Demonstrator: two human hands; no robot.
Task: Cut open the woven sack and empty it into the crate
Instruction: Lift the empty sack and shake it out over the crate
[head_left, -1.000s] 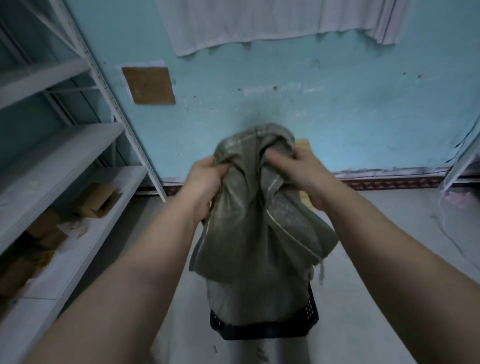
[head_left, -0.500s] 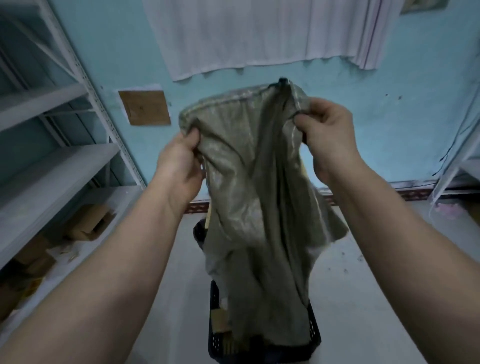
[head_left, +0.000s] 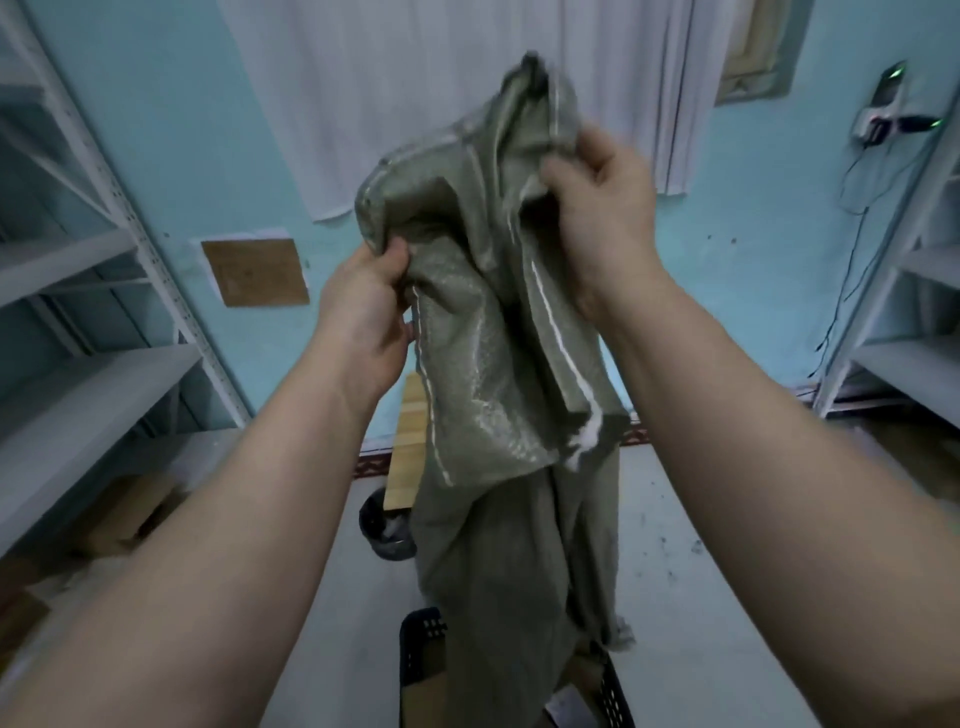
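The woven sack (head_left: 493, 364) takes up the middle of the view. It hangs long and limp from both hands, and its lower end drops to the black crate (head_left: 415, 654), which sits on the floor far below the hands and slightly to the right of the left forearm. The sack's folds hide most of the crate's inside. Some brownish, flat pieces show in it, but what they are cannot be told.

The left hand (head_left: 363, 306) is the lower of the two. Its fingers are curled and its thumb is pressed onto the fabric, pinching the sack's stitched side edge. The right hand (head_left: 597, 208) is higher and just across the cloth from it, fingers closed round a bunched fold near the sack's topmost corner. A frayed white thread (head_left: 587, 441) dangles from a seam below the right wrist.

Judging by how flat the cloth hangs, the cutting is done and the emptying is near its end, with little or nothing left inside. The next move probably calls for a firm two-handed hold while shaking the sack, keeping its lower end above the crate so that any remnants land in it, not on the floor beside it.
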